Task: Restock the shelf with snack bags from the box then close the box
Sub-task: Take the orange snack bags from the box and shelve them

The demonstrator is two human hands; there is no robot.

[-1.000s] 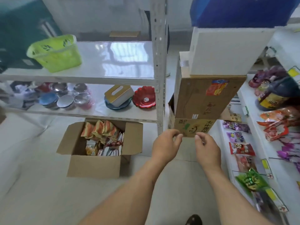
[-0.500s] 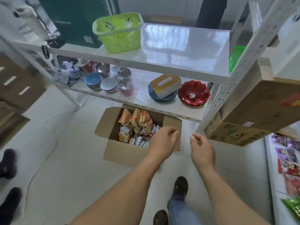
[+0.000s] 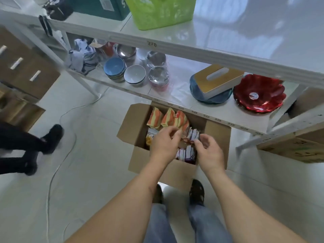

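The open brown cardboard box [image 3: 177, 171] sits on the pale floor, its flaps spread, under the white metal shelf's [image 3: 201, 55] front edge. Orange-striped snack bags [image 3: 168, 118] stand at its twelve o'clock end; small purple-and-white packets [image 3: 188, 153] fill the six o'clock end. Both hands hover over the middle. The left hand [image 3: 163, 144] curls its fingers at a crinkly red packet [image 3: 185, 141]; whether it grips is unclear. The right hand [image 3: 209, 153], fingers loosely bent, holds nothing visible. At one o'clock lies a red scalloped glass dish [image 3: 257, 95].
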